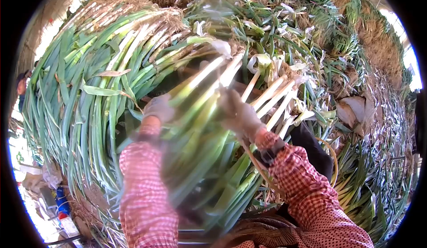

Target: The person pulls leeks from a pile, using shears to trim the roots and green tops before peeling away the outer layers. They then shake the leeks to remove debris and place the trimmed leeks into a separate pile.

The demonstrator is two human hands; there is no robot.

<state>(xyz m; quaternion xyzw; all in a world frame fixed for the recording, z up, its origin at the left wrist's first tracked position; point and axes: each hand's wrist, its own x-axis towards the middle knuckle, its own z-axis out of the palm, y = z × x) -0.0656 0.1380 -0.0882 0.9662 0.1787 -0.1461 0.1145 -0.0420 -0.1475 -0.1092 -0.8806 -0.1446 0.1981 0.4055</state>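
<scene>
Leeks (200, 101) blurred, center of frame, between hands. Left hand (160, 108) at their left edge, right hand (240, 114) near white stalks; finger closure on both unclear, can't tell.

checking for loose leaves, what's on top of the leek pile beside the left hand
A tan leaf and a broad green leaf lie on the leek pile; what's beneath the pile is covered.

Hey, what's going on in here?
A person in checked sleeves is handling long leek-like plants. The left hand and right hand are at either side of some loose leeks, blurred by motion, so the exact grip is unclear. A big heap lies to the left, roots mostly at the far end.
</scene>
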